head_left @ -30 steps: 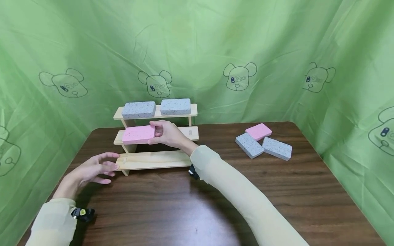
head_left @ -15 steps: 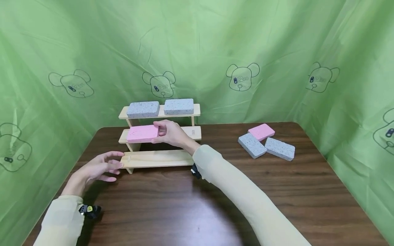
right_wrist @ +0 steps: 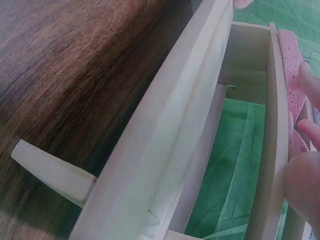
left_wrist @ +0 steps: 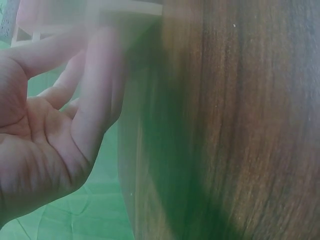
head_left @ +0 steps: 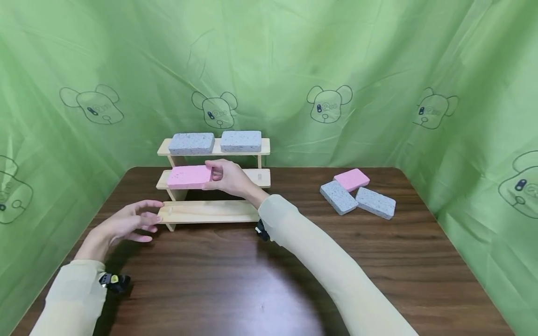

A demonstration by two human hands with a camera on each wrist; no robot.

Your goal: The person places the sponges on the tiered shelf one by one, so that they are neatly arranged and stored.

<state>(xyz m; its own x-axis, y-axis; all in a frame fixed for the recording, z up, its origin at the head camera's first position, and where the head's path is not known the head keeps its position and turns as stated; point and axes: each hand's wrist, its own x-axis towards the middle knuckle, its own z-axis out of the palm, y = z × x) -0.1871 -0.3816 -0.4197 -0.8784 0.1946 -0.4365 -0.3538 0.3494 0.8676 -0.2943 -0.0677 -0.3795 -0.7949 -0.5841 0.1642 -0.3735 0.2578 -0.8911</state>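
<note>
Pinched at its right end between the thumb and fingers of the right hand (head_left: 230,178), the pink sponge (head_left: 189,177) was at the left part of the wooden stand's middle shelf (head_left: 258,178), its near face about level with the front edge. The left hand (head_left: 128,221) had its fingers loosely spread, the tips touching the left end of the bottom shelf (head_left: 210,211). A sideways push from the right hand could have slid the pink sponge off the nearby left end, and a tug toward the person could have tipped it over the front edge. Judging by its slim legs, the stand looked light enough to shift if the left hand pressed unevenly; that might have jolted the two blue-grey sponges (head_left: 192,143) on the top shelf (head_left: 216,149). Some things were hard to read. The right hand covered part of the middle shelf, the right forearm hid the bottom shelf's right end, and the pink sponge's underside did not show, so how fully it bore on the wood could not be told. Blur in the left wrist view obscured the fingertips' contact, leaving their pressure uncertain, while the right wrist view cut off much of the right hand at its edge.
</note>
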